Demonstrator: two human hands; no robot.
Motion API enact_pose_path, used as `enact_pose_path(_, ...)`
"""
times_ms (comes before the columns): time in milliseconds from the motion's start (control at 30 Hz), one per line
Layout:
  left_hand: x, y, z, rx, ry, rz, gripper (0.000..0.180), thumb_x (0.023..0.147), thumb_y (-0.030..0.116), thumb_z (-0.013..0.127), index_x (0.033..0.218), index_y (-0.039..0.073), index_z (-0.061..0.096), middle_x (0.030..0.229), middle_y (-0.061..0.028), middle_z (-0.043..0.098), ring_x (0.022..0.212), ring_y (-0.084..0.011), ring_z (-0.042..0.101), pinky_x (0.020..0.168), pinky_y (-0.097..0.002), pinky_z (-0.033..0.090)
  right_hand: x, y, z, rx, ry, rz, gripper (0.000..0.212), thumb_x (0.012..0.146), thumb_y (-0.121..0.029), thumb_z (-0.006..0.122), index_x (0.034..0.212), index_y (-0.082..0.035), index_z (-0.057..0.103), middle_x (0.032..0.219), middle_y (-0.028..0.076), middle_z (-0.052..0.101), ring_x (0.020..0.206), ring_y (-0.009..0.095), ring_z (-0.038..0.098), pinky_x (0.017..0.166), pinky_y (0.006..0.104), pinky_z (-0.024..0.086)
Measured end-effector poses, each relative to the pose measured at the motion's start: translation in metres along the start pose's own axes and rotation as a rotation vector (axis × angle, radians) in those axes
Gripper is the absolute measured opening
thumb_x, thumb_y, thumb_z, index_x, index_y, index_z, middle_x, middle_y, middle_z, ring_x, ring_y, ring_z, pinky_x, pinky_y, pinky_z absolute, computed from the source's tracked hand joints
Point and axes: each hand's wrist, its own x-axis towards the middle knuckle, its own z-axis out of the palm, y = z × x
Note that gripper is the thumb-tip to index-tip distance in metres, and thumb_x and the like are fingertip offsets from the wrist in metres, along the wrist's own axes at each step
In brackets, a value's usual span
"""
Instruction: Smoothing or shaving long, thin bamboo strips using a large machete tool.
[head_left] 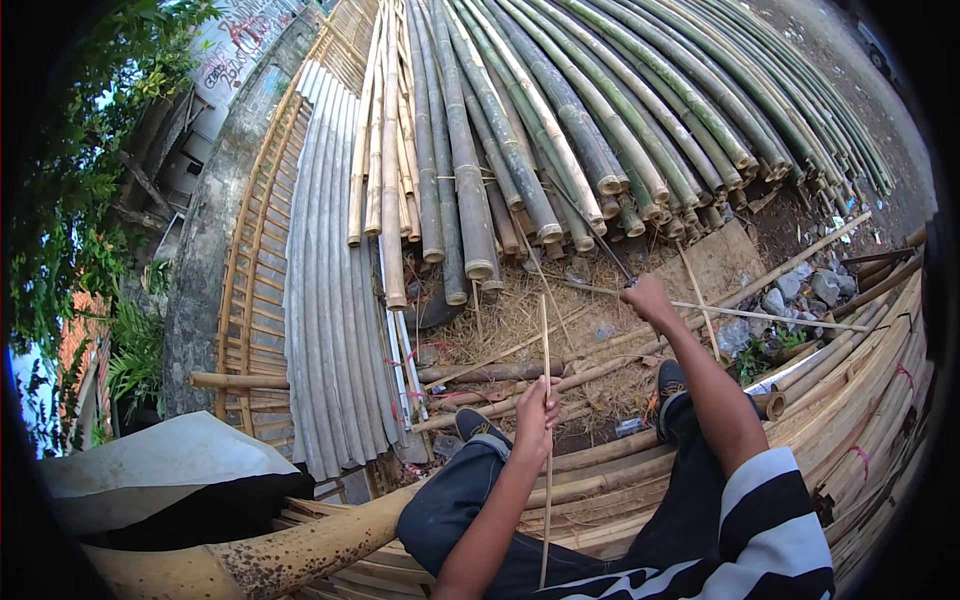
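Right hand [650,302] and left hand [537,415] are apart before stacked bamboo poles [470,205]: the left closed around a long strip [547,485] between the legs [692,470], the right gripping a shorter, dark blade-like tool [614,258]. A loosened grip could swing its edge into a leg.

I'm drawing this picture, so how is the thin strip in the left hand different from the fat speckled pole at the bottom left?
The thin strip is slender; the speckled pole is much thicker. The strip is gripped in the left hand; no hand holds the pole. The strip looks plain, while the pole has dark spots. Both are long and pale yellowish-tan.
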Motion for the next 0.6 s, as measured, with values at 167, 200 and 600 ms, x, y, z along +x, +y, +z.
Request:
enact_pose_path(167, 0.015, 0.015, 0.003, 0.227, 0.110, 0.191, 0.011, 0.096, 0.016, 0.046, 0.097, 0.007, 0.050, 0.069, 0.0033, 0.045, 0.048, -0.0019, 0.033, 0.040, -0.0160, 0.025, -0.046, -0.050, 0.025, -0.061, -0.209, -0.341, 0.027, 0.062, -0.022, 0.065, 0.068, 0.003, 0.058, 0.059, 0.020, 0.057, 0.055, 0.031, 0.055, 0.060, 0.0388, 0.045)
enact_pose_path(200, 0.015, 0.014, 0.002, 0.315, 0.165, 0.266, 0.010, 0.096, 0.015, 0.045, 0.097, 0.007, 0.050, 0.071, 0.0030, 0.047, 0.048, -0.0019, 0.034, 0.039, -0.0163, 0.026, -0.056, -0.056, 0.032, -0.073, -0.225, -0.348, 0.027, 0.062, -0.022, 0.065, 0.068, 0.003, 0.058, 0.059, 0.020, 0.057, 0.055, 0.031, 0.055, 0.060, 0.0388, 0.045)
enact_pose_path(600, 0.008, -0.024, 0.005, 0.739, 0.202, 0.529, 0.016, 0.097, 0.013, 0.041, 0.104, 0.002, 0.050, 0.066, 0.0028, 0.044, 0.045, -0.0019, 0.032, 0.037, -0.0183, 0.023, -0.042, -0.035, 0.047, -0.323, -0.075, -0.471, 0.033, 0.068, -0.029, 0.064, 0.074, 0.003, 0.061, 0.067, 0.025, 0.060, 0.067, 0.040, 0.062, 0.066, 0.0451, 0.050)
